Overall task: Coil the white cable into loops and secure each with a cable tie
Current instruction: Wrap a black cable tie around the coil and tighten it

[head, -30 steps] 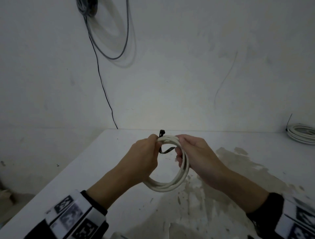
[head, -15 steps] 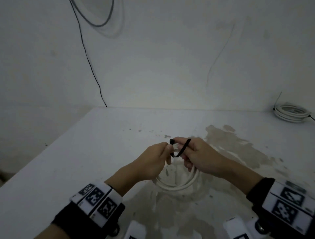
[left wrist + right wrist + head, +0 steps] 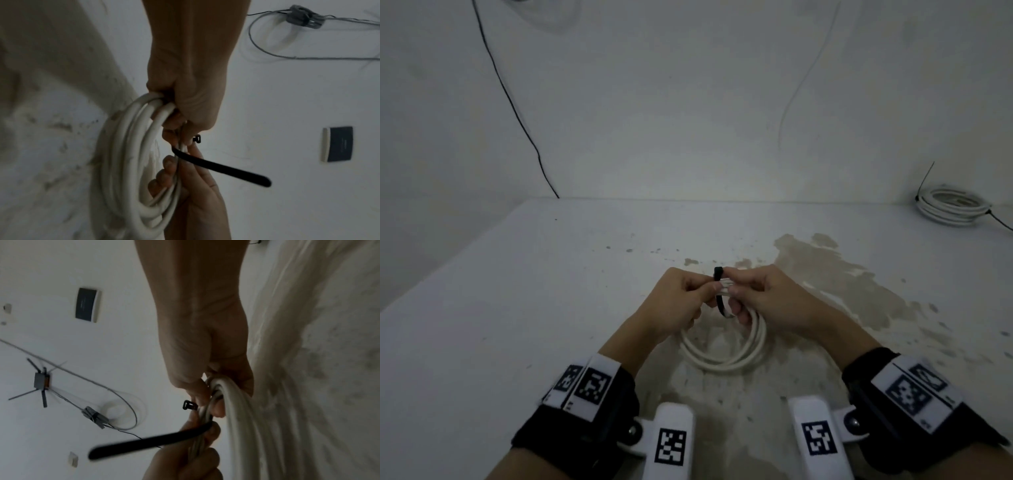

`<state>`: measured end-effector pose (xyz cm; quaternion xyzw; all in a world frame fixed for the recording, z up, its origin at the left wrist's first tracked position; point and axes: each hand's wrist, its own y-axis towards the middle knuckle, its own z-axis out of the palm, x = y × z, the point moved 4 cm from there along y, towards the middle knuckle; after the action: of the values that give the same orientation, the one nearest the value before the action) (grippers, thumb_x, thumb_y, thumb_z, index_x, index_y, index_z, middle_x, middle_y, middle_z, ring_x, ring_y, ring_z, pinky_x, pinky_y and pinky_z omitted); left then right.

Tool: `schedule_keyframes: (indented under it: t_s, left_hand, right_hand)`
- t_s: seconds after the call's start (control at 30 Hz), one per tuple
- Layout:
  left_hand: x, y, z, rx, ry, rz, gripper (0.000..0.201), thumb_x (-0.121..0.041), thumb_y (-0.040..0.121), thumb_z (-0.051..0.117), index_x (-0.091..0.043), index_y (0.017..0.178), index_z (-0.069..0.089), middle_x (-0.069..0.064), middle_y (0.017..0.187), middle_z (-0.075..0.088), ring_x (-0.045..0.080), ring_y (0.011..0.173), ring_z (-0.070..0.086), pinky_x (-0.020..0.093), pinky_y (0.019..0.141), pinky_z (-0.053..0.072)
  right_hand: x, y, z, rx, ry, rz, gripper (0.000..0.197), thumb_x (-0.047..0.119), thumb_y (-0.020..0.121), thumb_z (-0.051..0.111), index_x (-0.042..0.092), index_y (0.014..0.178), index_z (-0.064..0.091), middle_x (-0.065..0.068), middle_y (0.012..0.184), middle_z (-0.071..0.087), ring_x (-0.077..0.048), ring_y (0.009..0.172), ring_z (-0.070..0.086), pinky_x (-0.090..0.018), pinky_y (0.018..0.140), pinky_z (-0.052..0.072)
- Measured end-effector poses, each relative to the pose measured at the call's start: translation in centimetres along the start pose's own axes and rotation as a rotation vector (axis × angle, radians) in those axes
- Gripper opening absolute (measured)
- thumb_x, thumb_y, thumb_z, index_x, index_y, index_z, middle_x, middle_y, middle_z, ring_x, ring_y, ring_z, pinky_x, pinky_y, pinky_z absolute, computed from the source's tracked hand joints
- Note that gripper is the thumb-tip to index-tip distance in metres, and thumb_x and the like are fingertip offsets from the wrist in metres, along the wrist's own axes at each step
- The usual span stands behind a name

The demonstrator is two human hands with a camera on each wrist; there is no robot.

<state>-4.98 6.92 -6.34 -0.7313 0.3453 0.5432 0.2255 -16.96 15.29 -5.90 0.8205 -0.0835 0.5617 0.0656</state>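
Left hand (image 3: pixel 677 301) and right hand (image 3: pixel 767 299) pinch white cable (image 3: pixel 726 359) coil at frame centre, fingers curled. Black cable tie (image 3: pixel 719 291) unthreaded: tail could slip, loops could spring apart.

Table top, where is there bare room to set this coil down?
The white table is bare left of the left hand and toward the back wall. Crowded: the far right corner holds a tied white cable coil; the stained patch lies right.
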Motion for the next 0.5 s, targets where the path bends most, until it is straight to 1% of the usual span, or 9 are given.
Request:
schedule_keyframes:
  t_s: [0.07, 0.1, 0.17, 0.23, 0.27, 0.3, 0.4, 0.43, 0.5]
  left_hand:
    - [0.3, 0.2, 0.0, -0.002, 0.003, -0.011, 0.024, -0.017, 0.092, 0.056, -0.003, 0.079, 0.070, -0.009, 0.045, 0.052, 0.005, 0.033, 0.035, 0.016, 0.037, 0.030]
    - [0.4, 0.3, 0.1, -0.003, 0.012, -0.013, 0.025, -0.017, 0.092, 0.056, -0.001, 0.077, 0.070, -0.010, 0.040, 0.048, 0.005, 0.032, 0.034, 0.016, 0.037, 0.029]
    - [0.6, 0.4, 0.1, -0.008, 0.032, -0.010, 0.028, -0.018, 0.091, 0.057, 0.003, 0.077, 0.069, -0.010, 0.035, 0.044, 0.004, 0.032, 0.034, 0.016, 0.037, 0.029]
    - [0.8, 0.5, 0.0, -0.019, 0.040, -0.008, 0.029, -0.018, 0.091, 0.057, 0.004, 0.075, 0.068, -0.010, 0.032, 0.043, 0.004, 0.031, 0.034, 0.017, 0.038, 0.029]
    - [0.9, 0.6, 0.0, -0.025, 0.045, -0.009, 0.030, -0.018, 0.091, 0.057, 0.004, 0.073, 0.067, -0.009, 0.032, 0.042, 0.004, 0.031, 0.033, 0.017, 0.038, 0.029]
    - [1.0, 0.7, 0.0, -0.028, 0.048, -0.012, 0.030, -0.018, 0.091, 0.057, 0.002, 0.071, 0.067, -0.009, 0.031, 0.042, 0.004, 0.031, 0.033, 0.017, 0.038, 0.028]
    - [1.2, 1.0, -0.1, -0.044, 0.034, -0.026, 0.031, -0.018, 0.091, 0.057, -0.007, 0.064, 0.065, -0.009, 0.033, 0.040, 0.006, 0.032, 0.031, 0.018, 0.039, 0.026]
    - [1.3, 1.0, -0.2, -0.057, 0.020, -0.033, 0.031, -0.017, 0.091, 0.057, -0.008, 0.062, 0.065, -0.009, 0.034, 0.039, 0.007, 0.032, 0.030, 0.018, 0.040, 0.026]
    - [1.5, 1.2, -0.5, -0.084, -0.005, -0.040, 0.032, -0.016, 0.091, 0.057, -0.005, 0.062, 0.064, -0.006, 0.036, 0.038, 0.007, 0.032, 0.029, 0.019, 0.040, 0.026]
  right_hand:
    - [0.0, 0.3, 0.0, 0.034, -0.030, -0.016, 0.033, 0.012, 0.095, 0.050, 0.011, 0.128, 0.055, -0.008, 0.072, 0.065, -0.013, 0.060, 0.062, -0.024, 0.063, 0.054]
    - [-0.1, 0.6, 0.0, 0.047, -0.043, -0.023, 0.031, 0.012, 0.095, 0.051, 0.011, 0.125, 0.058, -0.007, 0.076, 0.069, -0.014, 0.062, 0.064, -0.028, 0.066, 0.056]
    - [-0.3, 1.0, 0.0, 0.058, -0.074, -0.034, 0.026, 0.012, 0.094, 0.053, 0.011, 0.117, 0.064, -0.005, 0.095, 0.072, -0.014, 0.063, 0.066, -0.036, 0.073, 0.058]
    - [-0.6, 1.3, 0.1, 0.063, -0.105, -0.038, 0.026, 0.011, 0.094, 0.053, 0.009, 0.116, 0.066, 0.000, 0.117, 0.067, -0.015, 0.064, 0.067, -0.041, 0.075, 0.058]
    - [-0.8, 1.4, 0.1, 0.058, -0.116, -0.044, 0.026, 0.011, 0.094, 0.054, 0.009, 0.116, 0.067, 0.002, 0.121, 0.065, -0.018, 0.065, 0.068, -0.042, 0.076, 0.058]
    - [-0.8, 1.4, 0.1, 0.046, -0.118, -0.060, 0.025, 0.012, 0.093, 0.055, 0.011, 0.114, 0.068, 0.002, 0.120, 0.066, -0.020, 0.068, 0.069, -0.042, 0.077, 0.058]
    - [0.0, 1.4, -0.4, 0.017, -0.128, -0.159, 0.021, 0.013, 0.088, 0.064, 0.025, 0.102, 0.073, 0.001, 0.098, 0.074, -0.019, 0.084, 0.071, -0.040, 0.082, 0.056]
    - [0.2, 1.4, -0.4, 0.030, -0.159, -0.189, 0.023, 0.012, 0.085, 0.066, 0.026, 0.102, 0.072, 0.002, 0.096, 0.074, -0.017, 0.088, 0.070, -0.039, 0.083, 0.056]
    - [0.4, 1.6, -0.3, 0.057, -0.316, -0.239, 0.034, 0.015, 0.078, 0.070, 0.023, 0.111, 0.069, 0.002, 0.100, 0.072, -0.015, 0.090, 0.068, -0.038, 0.082, 0.054]
